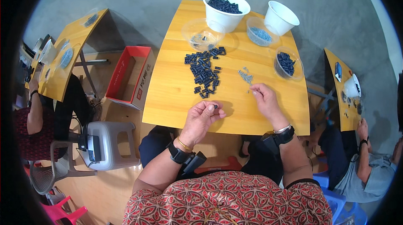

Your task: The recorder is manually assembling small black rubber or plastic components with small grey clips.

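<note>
Between the thumb and fingers of my left hand [201, 120] is a small black plastic piece [215, 106], held just above the table's near edge. A loose pile of similar black plastic pieces [203, 71] lies beyond that hand. My right hand [266, 101] is closed in a pinch at the near end of a small heap of silvery metal bits [245, 75]. What its fingertips hold, if anything, is too small to make out.
On the yellow table [168, 94] stand a white tub [216, 21] full of black pieces, another white tub [282, 18], and clear bowls of metal bits [261, 36] and black parts [286, 64]. A red box [130, 78] and grey stool [111, 145] stand left. Other people work at side tables.
</note>
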Motion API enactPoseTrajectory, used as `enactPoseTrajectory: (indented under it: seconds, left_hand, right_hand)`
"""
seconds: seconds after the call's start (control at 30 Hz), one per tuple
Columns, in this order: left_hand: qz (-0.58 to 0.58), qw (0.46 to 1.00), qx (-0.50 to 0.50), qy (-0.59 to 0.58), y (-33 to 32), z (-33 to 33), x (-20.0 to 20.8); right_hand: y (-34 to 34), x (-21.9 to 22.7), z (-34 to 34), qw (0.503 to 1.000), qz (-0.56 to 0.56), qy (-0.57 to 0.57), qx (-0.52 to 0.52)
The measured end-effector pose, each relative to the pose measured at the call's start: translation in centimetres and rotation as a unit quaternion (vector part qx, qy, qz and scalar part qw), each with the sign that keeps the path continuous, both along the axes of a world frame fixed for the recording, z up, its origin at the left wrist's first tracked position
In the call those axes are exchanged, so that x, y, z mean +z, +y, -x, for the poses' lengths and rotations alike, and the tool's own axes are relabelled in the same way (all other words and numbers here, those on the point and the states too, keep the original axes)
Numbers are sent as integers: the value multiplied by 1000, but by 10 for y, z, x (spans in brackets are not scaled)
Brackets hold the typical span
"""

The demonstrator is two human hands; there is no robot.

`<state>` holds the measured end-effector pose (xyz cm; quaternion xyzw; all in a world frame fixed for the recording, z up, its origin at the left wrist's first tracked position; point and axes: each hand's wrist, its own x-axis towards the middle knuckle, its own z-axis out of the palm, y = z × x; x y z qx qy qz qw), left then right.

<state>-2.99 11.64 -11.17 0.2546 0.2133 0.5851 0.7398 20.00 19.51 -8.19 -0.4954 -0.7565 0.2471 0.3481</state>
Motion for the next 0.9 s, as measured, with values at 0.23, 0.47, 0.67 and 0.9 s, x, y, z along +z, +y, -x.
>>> enactPoseTrajectory:
  seconds: [0.23, 0.47, 0.67, 0.9]
  left_hand:
    - [10, 1000, 17, -5, -2, -1, 3]
    - [4, 1000, -1, 8, -6, 2, 3]
    - [5, 1000, -1, 2, -11, 2, 11]
    - [-32, 997, -40, -58, -42, -9, 59]
  right_hand:
    - [4, 7, 2, 993, -43, -92, 59]
    - [-4, 11, 10, 984, -67, -152, 60]
    - [-32, 21, 7, 995, -61, -70, 33]
    - [-90, 67, 13, 986, 64, 140, 69]
